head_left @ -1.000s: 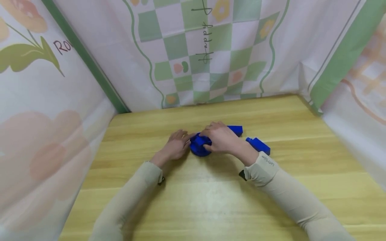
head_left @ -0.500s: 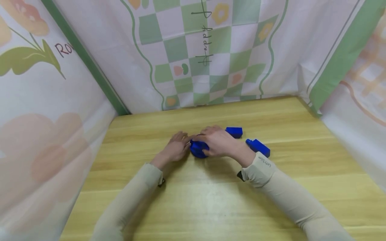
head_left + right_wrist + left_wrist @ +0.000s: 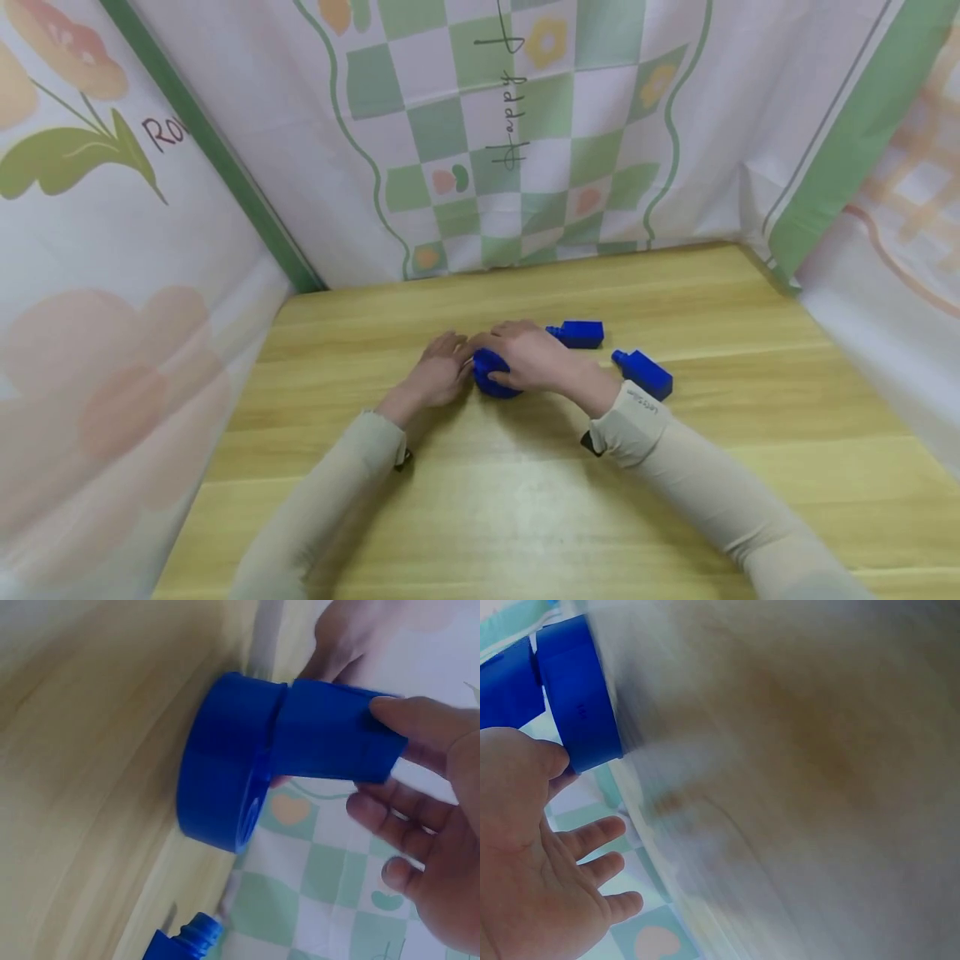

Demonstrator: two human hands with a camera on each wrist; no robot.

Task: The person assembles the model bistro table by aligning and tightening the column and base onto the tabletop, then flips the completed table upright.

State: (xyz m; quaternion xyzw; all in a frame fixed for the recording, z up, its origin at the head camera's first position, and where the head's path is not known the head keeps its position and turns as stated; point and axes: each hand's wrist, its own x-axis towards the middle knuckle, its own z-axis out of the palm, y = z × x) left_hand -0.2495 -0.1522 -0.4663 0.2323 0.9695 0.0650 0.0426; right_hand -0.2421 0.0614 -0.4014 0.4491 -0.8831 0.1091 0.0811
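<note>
Block point(image 3: 330, 735), blue, upright at the top face of a blue round base point(image 3: 221, 754), this one flat on the wooden table point(image 3: 480, 517); whether fully seated, impossible to tell. Pinched at its upper end between thumb and fingers of the right hand point(image 3: 532, 358). At the base rim, a grip with thumb and forefinger of the left hand point(image 3: 437, 373), with other three fingers spread. Near, on the right side, lying apart, one threaded blue block point(image 3: 582, 335) and another threaded blue block point(image 3: 647, 375).
</note>
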